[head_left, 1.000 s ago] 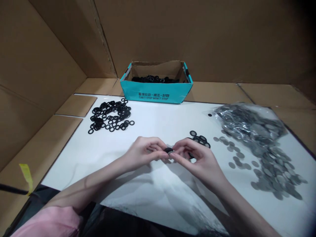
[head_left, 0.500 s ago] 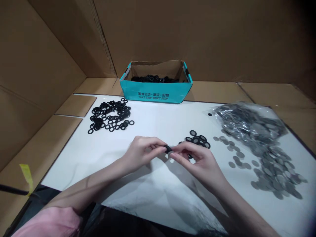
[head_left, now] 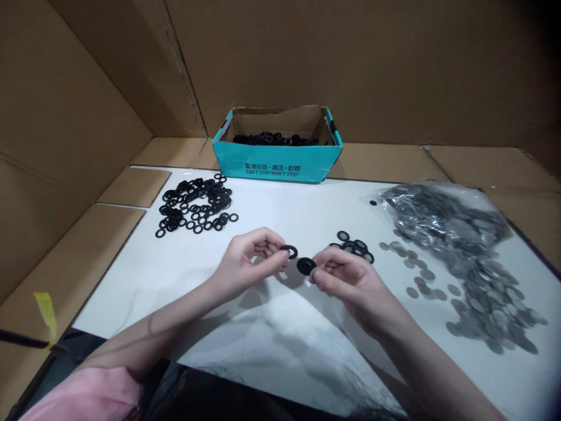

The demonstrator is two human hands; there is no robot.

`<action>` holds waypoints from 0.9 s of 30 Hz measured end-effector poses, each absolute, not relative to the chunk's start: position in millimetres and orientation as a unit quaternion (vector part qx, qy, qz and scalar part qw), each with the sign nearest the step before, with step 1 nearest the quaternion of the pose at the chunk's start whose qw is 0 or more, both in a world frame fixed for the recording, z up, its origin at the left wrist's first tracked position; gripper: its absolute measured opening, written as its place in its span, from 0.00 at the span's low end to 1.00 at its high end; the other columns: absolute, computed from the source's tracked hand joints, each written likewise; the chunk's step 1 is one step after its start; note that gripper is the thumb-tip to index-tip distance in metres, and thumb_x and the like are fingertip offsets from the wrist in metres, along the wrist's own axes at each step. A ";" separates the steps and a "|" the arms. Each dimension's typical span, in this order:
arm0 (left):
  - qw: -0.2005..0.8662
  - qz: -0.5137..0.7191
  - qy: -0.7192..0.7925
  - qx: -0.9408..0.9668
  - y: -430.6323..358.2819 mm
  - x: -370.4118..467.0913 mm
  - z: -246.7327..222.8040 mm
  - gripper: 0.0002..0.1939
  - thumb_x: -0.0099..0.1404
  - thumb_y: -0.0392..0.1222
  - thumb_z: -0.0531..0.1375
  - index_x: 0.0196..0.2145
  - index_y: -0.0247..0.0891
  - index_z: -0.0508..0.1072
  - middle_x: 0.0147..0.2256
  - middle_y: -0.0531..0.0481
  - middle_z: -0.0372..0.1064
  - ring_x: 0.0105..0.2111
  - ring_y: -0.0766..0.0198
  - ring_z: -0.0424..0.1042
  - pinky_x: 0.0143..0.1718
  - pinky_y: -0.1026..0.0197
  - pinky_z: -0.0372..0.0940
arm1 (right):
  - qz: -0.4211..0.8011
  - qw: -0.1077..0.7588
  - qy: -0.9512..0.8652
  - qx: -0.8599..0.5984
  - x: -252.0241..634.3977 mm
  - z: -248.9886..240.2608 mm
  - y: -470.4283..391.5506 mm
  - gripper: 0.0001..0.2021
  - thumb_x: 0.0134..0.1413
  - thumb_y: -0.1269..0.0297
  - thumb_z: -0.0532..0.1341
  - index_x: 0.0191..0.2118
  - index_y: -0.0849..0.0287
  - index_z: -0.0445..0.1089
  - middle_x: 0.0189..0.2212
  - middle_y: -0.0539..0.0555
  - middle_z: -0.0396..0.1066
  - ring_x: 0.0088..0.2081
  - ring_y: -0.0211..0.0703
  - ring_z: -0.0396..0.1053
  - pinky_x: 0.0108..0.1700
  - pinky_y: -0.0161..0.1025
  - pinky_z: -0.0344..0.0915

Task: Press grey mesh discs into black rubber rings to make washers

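Observation:
Pinched between the thumb and fingers of my left hand (head_left: 256, 257) is a black rubber ring (head_left: 292, 252), its hole showing white. My right hand (head_left: 348, 275) grips a black round piece (head_left: 305, 266) at its edge, with a pale grey disc (head_left: 312, 275) by the thumb tip. The two held pieces are a small gap apart above the white table (head_left: 280, 204). Just beyond my right hand lies a small group of black rings with grey centres (head_left: 360, 245), partly hidden by the fingers.
Loose black rings (head_left: 197, 204) are heaped at the left. A teal cardboard box (head_left: 278, 161) of black rings stands at the back. On the right are a clear plastic bag of grey discs (head_left: 447, 219) and a loose pile of grey discs (head_left: 495, 298). Cardboard walls (head_left: 359, 70) surround the table.
My hands, which were close together over one dark spot, have moved apart. A ring now shows in the left hand and a black round piece in the right.

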State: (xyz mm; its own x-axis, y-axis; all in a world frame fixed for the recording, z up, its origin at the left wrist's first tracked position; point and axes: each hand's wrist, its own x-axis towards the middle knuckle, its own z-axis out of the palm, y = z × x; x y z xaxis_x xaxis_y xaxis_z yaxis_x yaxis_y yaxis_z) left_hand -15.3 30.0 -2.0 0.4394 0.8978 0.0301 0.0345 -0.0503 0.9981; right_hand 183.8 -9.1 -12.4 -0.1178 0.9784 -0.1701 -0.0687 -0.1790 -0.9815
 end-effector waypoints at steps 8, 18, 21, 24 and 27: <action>0.407 0.386 0.318 0.765 31.4 -17.0 1.7 0.08 0.66 0.34 0.56 0.36 0.36 0.75 0.29 0.48 0.73 0.26 0.68 0.70 0.31 0.64 0.66 | 0.595 0.433 -0.463 -0.495 183.0 -15.4 -10.9 0.13 0.44 0.54 0.70 0.30 0.58 0.72 0.23 0.49 0.68 0.24 0.34 0.64 0.28 0.33 0.65; 0.366 0.366 0.333 0.788 27.3 -9.2 -2.1 0.03 0.61 0.33 0.60 0.29 0.35 0.73 0.24 0.50 0.70 0.22 0.69 0.67 0.26 0.66 0.64 | 0.451 0.469 -0.542 -0.532 171.0 -13.2 -18.1 0.07 0.46 0.61 0.69 0.27 0.58 0.74 0.23 0.52 0.73 0.26 0.38 0.68 0.28 0.35 0.65; 0.333 0.373 0.341 0.796 25.9 -8.1 -2.7 0.04 0.61 0.31 0.59 0.29 0.36 0.72 0.24 0.51 0.70 0.23 0.68 0.68 0.27 0.67 0.64 | 0.379 0.482 -0.576 -0.541 169.8 -15.2 -22.6 0.03 0.48 0.64 0.68 0.31 0.57 0.77 0.25 0.52 0.75 0.27 0.39 0.68 0.30 0.37 0.65; 0.290 0.384 0.344 0.807 25.3 -8.2 -3.1 0.06 0.62 0.31 0.57 0.32 0.37 0.73 0.26 0.51 0.72 0.24 0.67 0.69 0.28 0.66 0.65 | 0.345 0.488 -0.601 -0.531 168.3 -14.4 -24.7 0.03 0.50 0.67 0.67 0.33 0.56 0.77 0.26 0.51 0.75 0.27 0.39 0.69 0.30 0.37 0.66; 0.258 0.394 0.353 0.808 25.1 -8.6 -4.3 0.04 0.62 0.32 0.58 0.32 0.37 0.73 0.26 0.50 0.72 0.24 0.68 0.70 0.28 0.66 0.65 | 0.296 0.499 -0.640 -0.503 165.8 -11.8 -25.6 0.04 0.51 0.71 0.66 0.34 0.56 0.77 0.26 0.51 0.75 0.28 0.39 0.69 0.30 0.37 0.66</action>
State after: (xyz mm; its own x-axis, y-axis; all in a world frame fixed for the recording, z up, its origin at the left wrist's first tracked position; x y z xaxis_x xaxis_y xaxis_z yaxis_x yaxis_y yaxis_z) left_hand -8.6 25.1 -4.3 0.4399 0.7740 0.4555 0.3669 -0.6178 0.6955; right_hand 165.8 -25.6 -11.8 0.0043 0.9399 0.3413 0.3484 0.3185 -0.8816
